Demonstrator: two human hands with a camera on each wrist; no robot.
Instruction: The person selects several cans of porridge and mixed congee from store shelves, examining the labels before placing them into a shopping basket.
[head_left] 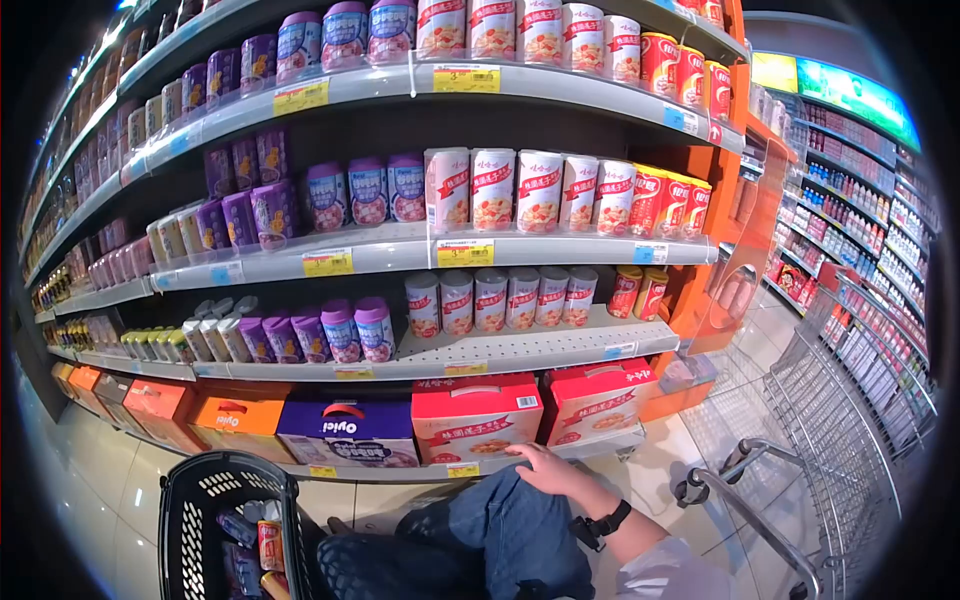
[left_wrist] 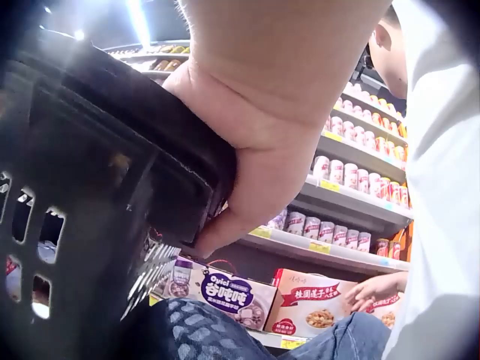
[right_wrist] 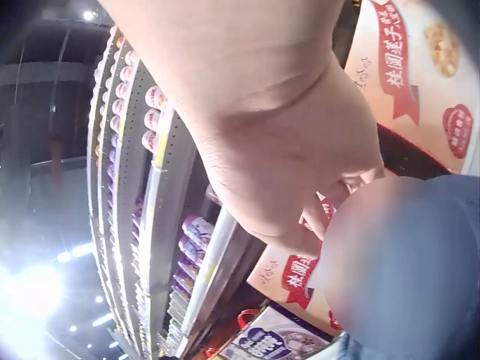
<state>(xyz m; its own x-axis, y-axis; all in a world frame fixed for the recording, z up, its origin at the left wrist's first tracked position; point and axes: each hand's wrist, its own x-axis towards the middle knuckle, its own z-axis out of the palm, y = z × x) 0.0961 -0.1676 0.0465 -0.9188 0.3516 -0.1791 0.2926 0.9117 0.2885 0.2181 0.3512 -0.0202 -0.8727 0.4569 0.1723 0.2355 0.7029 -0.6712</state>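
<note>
A black shopping basket [head_left: 228, 462] stands at lower left in the head view, with several cans [head_left: 270, 545] and purple packs inside. In the left wrist view my left hand [left_wrist: 259, 142] grips the rim of that basket [left_wrist: 112, 142]; part of its fingers is hidden, and the head view does not show this hand. My right hand [head_left: 548, 473] rests on the bent knee in blue jeans [head_left: 520, 530], fingers loosely bent and holding nothing, just in front of the red gift boxes [head_left: 478, 420]. The right wrist view shows the same hand [right_wrist: 300, 157] close up over the knee.
Shelves [head_left: 560, 250] of white-and-red, purple and yellow-red cans rise in front. Purple [head_left: 345, 430] and orange boxes [head_left: 235, 415] line the bottom shelf. A metal shopping cart [head_left: 835, 430] stands at the right on the tiled floor, beside an orange shelf end [head_left: 700, 250].
</note>
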